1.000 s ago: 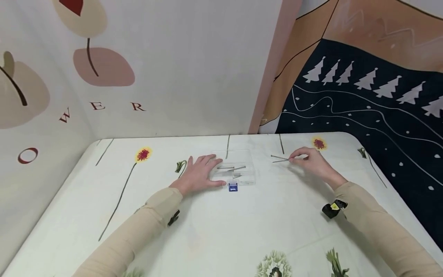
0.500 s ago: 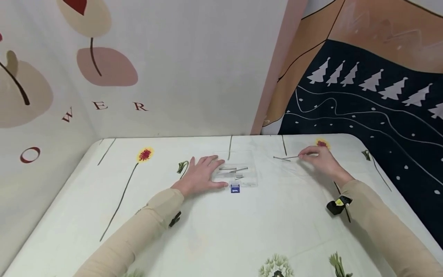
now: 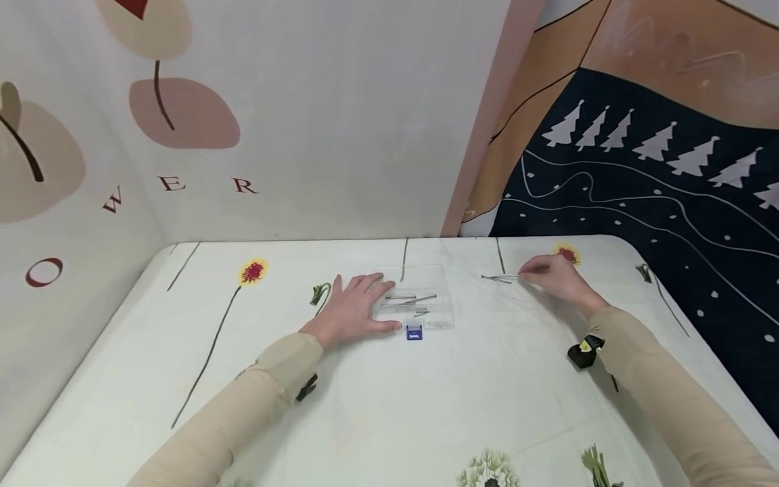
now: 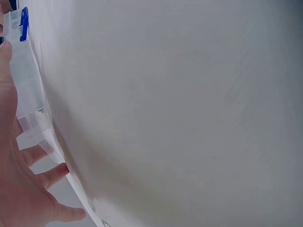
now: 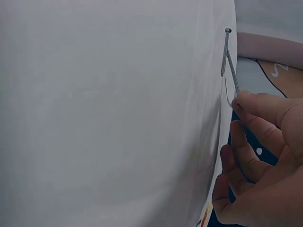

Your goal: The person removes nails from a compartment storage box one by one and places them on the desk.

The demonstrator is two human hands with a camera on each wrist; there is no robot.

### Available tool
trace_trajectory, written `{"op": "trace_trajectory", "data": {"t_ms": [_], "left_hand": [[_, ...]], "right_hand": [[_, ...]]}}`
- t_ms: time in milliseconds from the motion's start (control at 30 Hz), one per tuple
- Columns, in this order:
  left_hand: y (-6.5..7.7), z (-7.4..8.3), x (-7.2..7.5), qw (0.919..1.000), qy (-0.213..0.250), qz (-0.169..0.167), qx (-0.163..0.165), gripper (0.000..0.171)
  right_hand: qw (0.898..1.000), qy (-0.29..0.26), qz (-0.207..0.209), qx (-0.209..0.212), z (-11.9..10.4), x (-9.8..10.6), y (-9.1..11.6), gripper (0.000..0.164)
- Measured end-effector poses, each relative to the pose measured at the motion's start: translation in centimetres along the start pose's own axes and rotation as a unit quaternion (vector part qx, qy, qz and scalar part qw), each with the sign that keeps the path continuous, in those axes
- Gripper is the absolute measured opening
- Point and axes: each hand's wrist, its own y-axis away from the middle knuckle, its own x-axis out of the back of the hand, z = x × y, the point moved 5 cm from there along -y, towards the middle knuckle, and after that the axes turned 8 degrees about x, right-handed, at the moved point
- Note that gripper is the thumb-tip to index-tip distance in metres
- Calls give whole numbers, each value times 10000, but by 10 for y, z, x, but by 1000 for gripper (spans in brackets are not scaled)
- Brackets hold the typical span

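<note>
Clear plastic box point(image 3: 433, 276) of nails point(image 3: 420, 299) on a white flowered tablecloth point(image 3: 395, 406).
Left hand point(image 3: 353, 313), fingers spread wide, touches the box's left side — a blue latch point(image 3: 414, 333) sits at its near edge. Right of the box, well apart from it, the right hand point(image 3: 558, 279) pinches a single nail point(image 5: 233, 73) by one end (a second nail point(image 5: 224, 54) overlaps it in view).

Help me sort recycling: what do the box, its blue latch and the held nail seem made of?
Box: probably clear, smooth plastic; it is see-through.
Latch: likely plastic, opaque, strong blue.
Nail: metal, perhaps steel, grey with slight sheen.
</note>
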Motion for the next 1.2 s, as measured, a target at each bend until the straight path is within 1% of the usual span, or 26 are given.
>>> {"op": "trace_trajectory", "data": {"t_ms": [200, 300, 400, 633, 900, 1033, 1100, 1200], "left_hand": [[-1, 0, 0, 10000, 6, 48, -18, 89], [-1, 0, -2, 10000, 24, 40, -16, 89], [-1, -1, -3, 10000, 49, 25, -12, 89], [0, 1, -2, 10000, 19, 46, -39, 88], [-1, 0, -4, 10000, -5, 22, -17, 87], [-1, 0, -2, 10000, -57, -20, -8, 88], [-1, 1, -1, 10000, -90, 3, -10, 88], [-1, 0, 0, 9999, -132, 18, -1, 89]], "right_hand": [[9996, 114, -119, -216, 1, 0, -3, 20], [9992, 66, -219, -324, -1, 0, -3, 22], [9991, 27, -258, -333, -5, -1, -1, 24], [9998, -37, -150, -129, -31, -6, 0, 25], [9993, -241, -257, 80, -54, -18, -10, 26], [9990, -238, -359, 154, -65, -26, -11, 23], [9983, -231, -462, 287, -71, -31, -12, 23], [9954, -319, -656, 623, -80, -41, -12, 21]]}}
